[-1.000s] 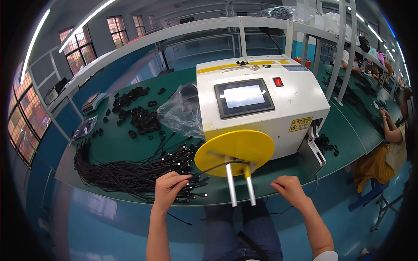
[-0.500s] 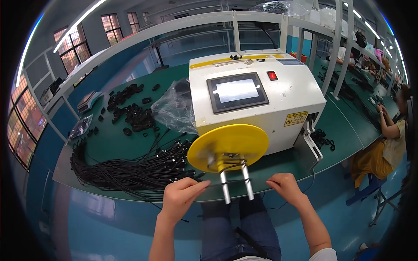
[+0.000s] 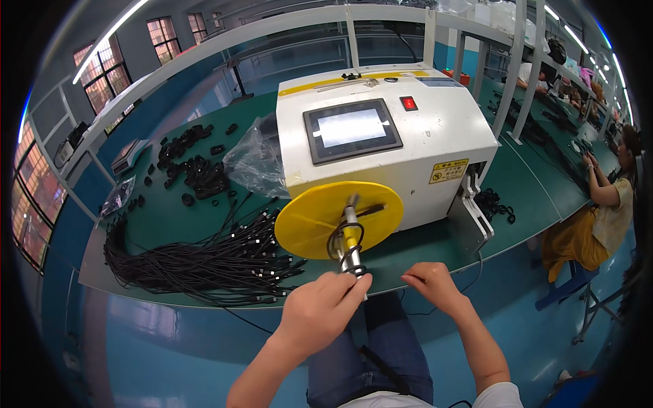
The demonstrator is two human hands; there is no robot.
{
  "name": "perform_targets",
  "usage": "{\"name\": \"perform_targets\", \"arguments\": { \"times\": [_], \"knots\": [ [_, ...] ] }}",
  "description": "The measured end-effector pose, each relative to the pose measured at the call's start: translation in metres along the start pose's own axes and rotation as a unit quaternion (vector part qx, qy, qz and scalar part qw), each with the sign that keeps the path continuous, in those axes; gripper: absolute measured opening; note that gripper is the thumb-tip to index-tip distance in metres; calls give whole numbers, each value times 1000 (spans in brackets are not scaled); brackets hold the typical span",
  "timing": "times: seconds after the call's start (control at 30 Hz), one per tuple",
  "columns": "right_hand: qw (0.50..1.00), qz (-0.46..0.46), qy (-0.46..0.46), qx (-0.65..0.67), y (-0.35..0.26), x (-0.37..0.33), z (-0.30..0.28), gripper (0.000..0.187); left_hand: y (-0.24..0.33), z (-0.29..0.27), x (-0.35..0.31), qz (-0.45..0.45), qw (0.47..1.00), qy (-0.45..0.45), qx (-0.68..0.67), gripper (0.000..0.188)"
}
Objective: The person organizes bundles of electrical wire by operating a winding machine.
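– Left hand [image 3: 321, 309] has come rightward since the earlier frame, in against the two metal posts [image 3: 352, 216], and the posts have turned from side by side to nearly in line. Right hand [image 3: 435, 285]: roughly same pose.

– Where's the black cable [image 3: 354, 270]?

– Looped round the posts, in front of the yellow disc [image 3: 303, 228] on the white winding machine [image 3: 422, 156]. Loose loops midway along, tighter turns near the free ends.

– Direction from the grip?

– Turns sit just beyond the left fingertips, slightly up-frame. Posts' long axis runs from disc toward the person, leaning a little right; loops go crosswise.

– Nearer hand?

– Left, easily. Right is off to the right of the posts, apart from them.

– Grip states, quick.

– Left thumb and forefinger pinched together, looks like on the cable's end; exact contact is hidden. Right thumb and fingers brought together too, nothing visible between them.

– Other cables?

– Cable bundle [image 3: 183, 258] on the green tabletop [image 3: 153, 224], left of the disc, neither hand on it.
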State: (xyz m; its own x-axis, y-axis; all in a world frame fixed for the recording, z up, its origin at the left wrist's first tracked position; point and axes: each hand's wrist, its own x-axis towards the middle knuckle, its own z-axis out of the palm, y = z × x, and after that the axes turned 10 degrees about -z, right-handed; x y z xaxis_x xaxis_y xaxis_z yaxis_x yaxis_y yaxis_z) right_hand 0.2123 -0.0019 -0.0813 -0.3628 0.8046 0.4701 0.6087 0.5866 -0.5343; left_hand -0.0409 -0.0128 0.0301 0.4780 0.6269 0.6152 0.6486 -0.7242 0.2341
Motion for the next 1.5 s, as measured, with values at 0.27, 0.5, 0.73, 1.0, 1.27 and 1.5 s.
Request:
{"name": "perform_targets", "arguments": {
  "times": [0.27,0.5,0.73,1.0,1.27,1.5],
  "knots": [
    [961,65,73,260,-51,21,-12,8,12,22,8,31,999,-25,-16,33],
    [881,75,77,460,-74,27,-7,12,10,26,1,15,998,40,-36,28],
    [902,45,103,417,-74,30,-1,15,9,30,-14,-152,977,76,-129,20],
    [883,110,125,439,-83,35,4,10,8,32,-26,-279,926,76,-241,19],
    [876,132,125,447,-86,36,1,7,12,36,-27,-276,921,106,-255,18],
    [897,111,126,409,-93,34,-1,6,12,37,-29,-221,951,105,-190,16]
  ]
}}
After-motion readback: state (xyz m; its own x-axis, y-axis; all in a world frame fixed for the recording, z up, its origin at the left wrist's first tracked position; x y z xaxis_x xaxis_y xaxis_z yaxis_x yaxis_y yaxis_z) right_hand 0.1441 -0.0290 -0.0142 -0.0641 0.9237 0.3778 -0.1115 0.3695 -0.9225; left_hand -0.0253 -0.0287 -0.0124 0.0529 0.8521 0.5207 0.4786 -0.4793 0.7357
